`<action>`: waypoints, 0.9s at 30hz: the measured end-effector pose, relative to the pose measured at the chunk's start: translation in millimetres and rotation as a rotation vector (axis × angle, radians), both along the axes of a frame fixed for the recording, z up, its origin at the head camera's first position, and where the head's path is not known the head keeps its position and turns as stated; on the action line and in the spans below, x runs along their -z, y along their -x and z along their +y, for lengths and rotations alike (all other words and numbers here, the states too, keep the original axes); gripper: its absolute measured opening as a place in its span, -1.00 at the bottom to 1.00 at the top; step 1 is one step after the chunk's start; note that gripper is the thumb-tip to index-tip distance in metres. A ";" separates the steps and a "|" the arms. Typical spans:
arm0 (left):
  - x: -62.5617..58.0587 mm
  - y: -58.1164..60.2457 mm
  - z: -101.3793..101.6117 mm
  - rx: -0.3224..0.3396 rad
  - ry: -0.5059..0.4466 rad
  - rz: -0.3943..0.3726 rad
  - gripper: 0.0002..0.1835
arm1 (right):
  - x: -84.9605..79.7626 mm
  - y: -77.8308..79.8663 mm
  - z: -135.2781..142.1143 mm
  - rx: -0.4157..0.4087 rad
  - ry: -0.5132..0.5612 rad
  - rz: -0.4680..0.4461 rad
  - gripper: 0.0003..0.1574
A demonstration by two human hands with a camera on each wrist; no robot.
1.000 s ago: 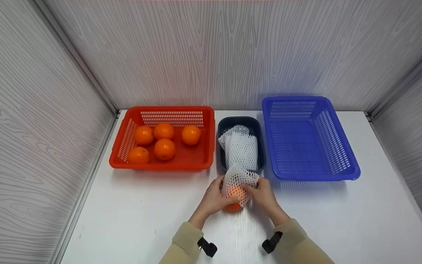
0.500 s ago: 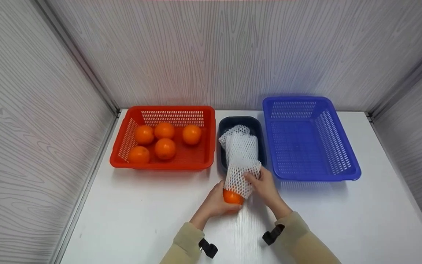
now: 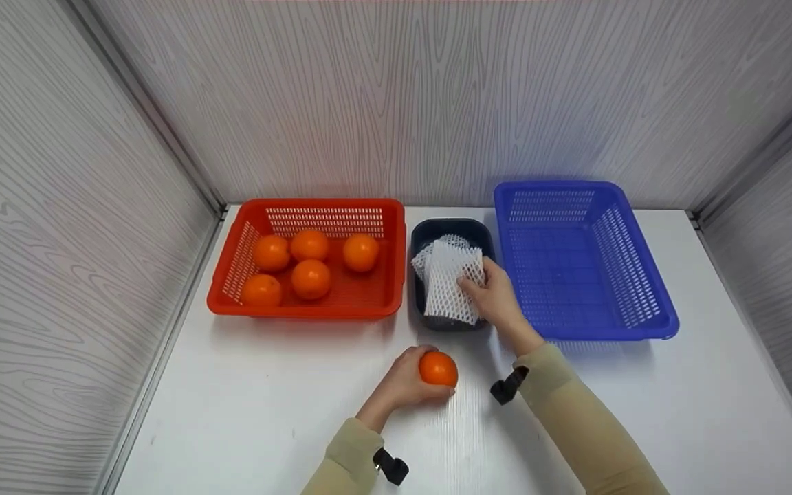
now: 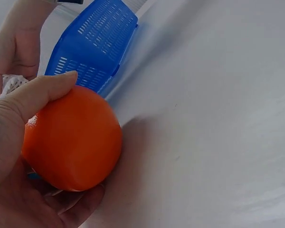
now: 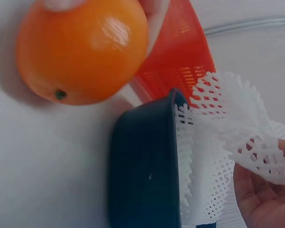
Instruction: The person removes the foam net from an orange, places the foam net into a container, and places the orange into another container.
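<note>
My left hand [image 3: 406, 380] grips a bare orange [image 3: 438, 370] low over the white table, thumb and fingers around its sides. In the left wrist view the orange [image 4: 76, 140] fills the curve between thumb and fingers. My right hand [image 3: 498, 297] pinches a white foam net sleeve [image 3: 449, 285] by its right edge, above the dark blue bin [image 3: 452, 326]. More foam net sleeves [image 3: 423, 260] lie in that bin, partly covered by the held one. In the right wrist view the pinched net [image 5: 247, 123] hangs crumpled beside the bin wall [image 5: 145, 166].
To the left of the bin stands a red basket [image 3: 341, 307] with several oranges [image 3: 311, 279] in it. A blue basket [image 3: 592, 328] stands close on the right, with no fruit visible inside. Grey wood-grain panels [image 3: 396, 103] rise behind and at both sides.
The foam net has come off the orange; my right hand has carried it forward and up over the dark blue bin. My left hand stays in place with the orange.
</note>
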State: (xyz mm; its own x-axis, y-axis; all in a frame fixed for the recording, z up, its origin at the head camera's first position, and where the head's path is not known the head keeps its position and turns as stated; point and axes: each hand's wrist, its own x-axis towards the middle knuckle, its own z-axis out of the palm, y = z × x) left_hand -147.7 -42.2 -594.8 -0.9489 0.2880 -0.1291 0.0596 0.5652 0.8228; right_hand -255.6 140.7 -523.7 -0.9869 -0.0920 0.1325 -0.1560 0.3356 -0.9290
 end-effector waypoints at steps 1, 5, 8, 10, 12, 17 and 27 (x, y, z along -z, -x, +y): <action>0.0 -0.1 0.0 -0.003 0.001 -0.002 -0.24 | -0.5 3.3 -0.5 0.008 -0.033 0.003 -0.71; -0.1 -0.7 0.1 -0.010 0.001 -0.015 -0.25 | 1.1 11.9 -3.4 0.050 -0.171 0.013 -0.66; 0.5 -1.6 0.3 -0.008 -0.006 -0.017 -0.26 | 5.6 14.4 -7.0 0.105 -0.260 0.035 -0.60; 0.9 -2.1 0.0 -0.007 -0.013 -0.015 -0.26 | 9.4 14.7 -10.0 0.145 -0.294 0.066 -0.51; 1.1 -2.6 -0.2 -0.008 -0.016 -0.012 -0.27 | 14.1 14.7 -13.3 0.184 -0.332 0.111 -0.33; 0.9 -3.0 -0.1 -0.009 -0.015 -0.007 -0.26 | 25.2 14.4 -19.1 0.241 -0.484 0.313 -0.20; 0.6 -1.4 0.3 0.000 -0.014 -0.013 -0.24 | 35.6 10.4 -19.3 -0.133 -0.677 0.238 -0.69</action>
State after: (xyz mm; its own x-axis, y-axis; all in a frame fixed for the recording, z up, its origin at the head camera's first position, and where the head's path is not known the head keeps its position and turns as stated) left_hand -146.4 -41.9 -595.5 -0.9471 0.2900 -0.1375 0.0489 0.5537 0.8313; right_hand -266.0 121.3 -559.2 -0.9134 -0.3466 0.2134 -0.4069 0.7891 -0.4602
